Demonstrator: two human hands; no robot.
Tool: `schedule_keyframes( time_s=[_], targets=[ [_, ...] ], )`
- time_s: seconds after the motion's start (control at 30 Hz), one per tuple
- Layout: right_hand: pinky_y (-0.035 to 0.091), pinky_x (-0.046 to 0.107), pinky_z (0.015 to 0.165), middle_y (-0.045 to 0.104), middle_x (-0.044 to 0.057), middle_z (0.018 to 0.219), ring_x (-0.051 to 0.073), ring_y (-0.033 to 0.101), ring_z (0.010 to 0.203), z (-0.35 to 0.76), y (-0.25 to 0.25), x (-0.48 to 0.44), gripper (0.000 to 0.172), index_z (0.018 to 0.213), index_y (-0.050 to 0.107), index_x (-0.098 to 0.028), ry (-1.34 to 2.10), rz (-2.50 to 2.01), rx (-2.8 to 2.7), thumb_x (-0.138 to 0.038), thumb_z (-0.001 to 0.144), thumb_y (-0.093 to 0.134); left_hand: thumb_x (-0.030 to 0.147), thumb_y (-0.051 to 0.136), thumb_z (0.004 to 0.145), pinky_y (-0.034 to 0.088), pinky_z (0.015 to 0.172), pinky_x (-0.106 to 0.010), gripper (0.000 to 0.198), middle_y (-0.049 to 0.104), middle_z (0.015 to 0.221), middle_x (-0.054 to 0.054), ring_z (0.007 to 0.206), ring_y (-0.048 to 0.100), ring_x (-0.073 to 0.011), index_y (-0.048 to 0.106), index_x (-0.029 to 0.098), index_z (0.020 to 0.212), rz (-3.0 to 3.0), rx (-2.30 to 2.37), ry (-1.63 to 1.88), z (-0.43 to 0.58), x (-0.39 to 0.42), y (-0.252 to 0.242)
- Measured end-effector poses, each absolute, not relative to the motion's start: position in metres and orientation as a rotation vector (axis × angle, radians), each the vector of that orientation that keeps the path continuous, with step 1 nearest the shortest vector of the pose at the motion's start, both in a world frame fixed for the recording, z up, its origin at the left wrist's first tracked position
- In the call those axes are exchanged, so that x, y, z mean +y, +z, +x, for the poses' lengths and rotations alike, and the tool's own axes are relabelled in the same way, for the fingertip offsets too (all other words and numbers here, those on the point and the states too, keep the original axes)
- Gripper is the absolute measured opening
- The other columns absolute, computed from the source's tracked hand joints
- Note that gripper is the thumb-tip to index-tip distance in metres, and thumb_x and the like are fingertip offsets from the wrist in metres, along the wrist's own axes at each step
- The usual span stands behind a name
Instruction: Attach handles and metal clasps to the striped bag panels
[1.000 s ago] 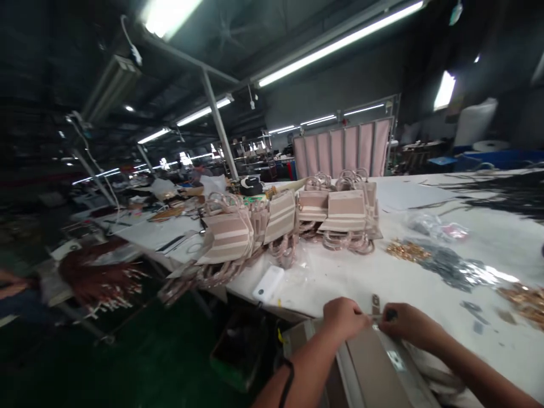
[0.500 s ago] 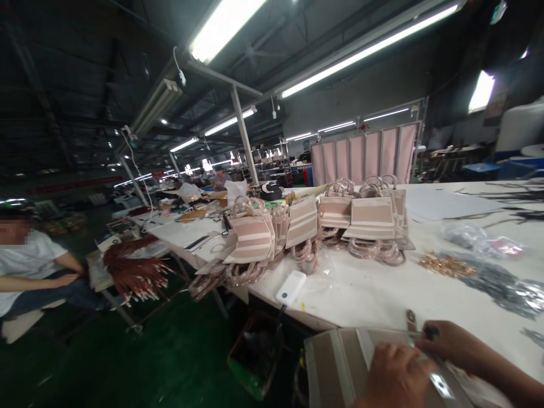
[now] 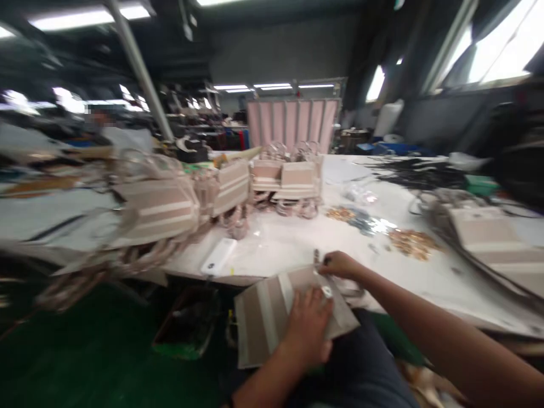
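Observation:
A beige and tan striped bag (image 3: 276, 309) lies tilted across my lap, against the table's front edge. My left hand (image 3: 309, 320) rests on its striped face with the fingers stretched out, near a small shiny metal plate (image 3: 326, 291). At the bag's upper edge my right hand (image 3: 342, 266) is closed. A small dark thing shows at its fingertips, too blurred to name. Beside those fingertips a short brown tab (image 3: 317, 258) with metal on it sticks up. The bag's underside is hidden.
On the white table (image 3: 276, 238) stand several striped bags (image 3: 297, 180) with wrapped handles. A white device (image 3: 219, 256) lies near the front edge. Gold metal pieces (image 3: 414, 243) and silver ones (image 3: 378, 225) lie in piles. More bag pieces (image 3: 488, 238) are stacked right; a bin (image 3: 187, 323) stands below.
My view has swung right and down, bringing the right-hand stack and my lap into sight. Both hands keep to the same places on the bag.

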State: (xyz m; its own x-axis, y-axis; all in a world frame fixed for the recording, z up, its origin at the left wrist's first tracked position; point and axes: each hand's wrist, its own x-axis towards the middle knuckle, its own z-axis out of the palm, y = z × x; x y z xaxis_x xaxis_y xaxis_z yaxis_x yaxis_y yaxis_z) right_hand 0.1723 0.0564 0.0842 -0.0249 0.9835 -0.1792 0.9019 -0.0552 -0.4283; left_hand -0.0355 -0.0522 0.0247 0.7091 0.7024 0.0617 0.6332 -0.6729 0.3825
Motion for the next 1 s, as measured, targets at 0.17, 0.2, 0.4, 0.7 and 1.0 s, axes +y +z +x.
schedule_keyframes(
  time_s=[0.17,0.2,0.4,0.7,1.0],
  targets=[
    [0.042,0.025,0.066,0.078,0.003,0.093,0.019,0.068,0.082,0.198,0.058,0.076,0.031,0.099,0.08,-0.023,0.723,-2.122,-2.019,-0.05,0.082,0.08,0.045,0.068,0.086,0.006,0.133,-0.062,0.08,0.031,0.174,-0.01,0.161,0.023,-0.0356,0.043,0.031,0.16,2.661,1.055,0.33,-0.025,-0.031,0.007],
    [0.042,0.025,0.066,0.078,0.003,0.094,0.019,0.068,0.082,0.2,0.056,0.075,0.032,0.1,0.08,-0.023,0.722,-2.115,-2.022,-0.051,0.083,0.079,0.046,0.068,0.086,0.006,0.133,-0.061,0.08,0.03,0.175,-0.01,0.161,0.023,-0.0353,0.043,0.031,0.16,2.676,1.053,0.34,-0.024,-0.032,0.005],
    [0.041,0.028,0.065,0.078,0.004,0.093,0.021,0.067,0.081,0.197,0.057,0.072,0.033,0.099,0.079,-0.023,0.711,-2.071,-2.048,-0.052,0.083,0.078,0.046,0.07,0.084,0.01,0.133,-0.06,0.084,0.027,0.176,-0.006,0.161,0.023,-0.0357,0.04,0.032,0.162,2.729,1.101,0.268,-0.024,-0.035,0.013],
    [0.04,0.028,0.066,0.077,0.006,0.095,0.022,0.066,0.082,0.201,0.054,0.071,0.032,0.1,0.079,-0.023,0.701,-2.032,-2.032,-0.049,0.082,0.078,0.05,0.069,0.086,0.01,0.133,-0.06,0.083,0.031,0.175,-0.007,0.162,0.021,-0.0331,0.041,0.03,0.161,2.75,1.116,0.185,-0.021,-0.034,0.016],
    [0.041,0.027,0.063,0.071,0.001,0.075,0.016,0.059,0.068,0.211,0.079,0.048,0.028,0.083,0.074,-0.019,0.798,-1.764,-1.808,-0.046,0.085,0.078,0.054,0.071,0.085,0.007,0.134,-0.059,0.083,0.029,0.176,-0.006,0.163,0.019,-0.0329,0.043,0.031,0.16,2.719,1.1,0.137,-0.017,-0.027,0.019]
  ],
)
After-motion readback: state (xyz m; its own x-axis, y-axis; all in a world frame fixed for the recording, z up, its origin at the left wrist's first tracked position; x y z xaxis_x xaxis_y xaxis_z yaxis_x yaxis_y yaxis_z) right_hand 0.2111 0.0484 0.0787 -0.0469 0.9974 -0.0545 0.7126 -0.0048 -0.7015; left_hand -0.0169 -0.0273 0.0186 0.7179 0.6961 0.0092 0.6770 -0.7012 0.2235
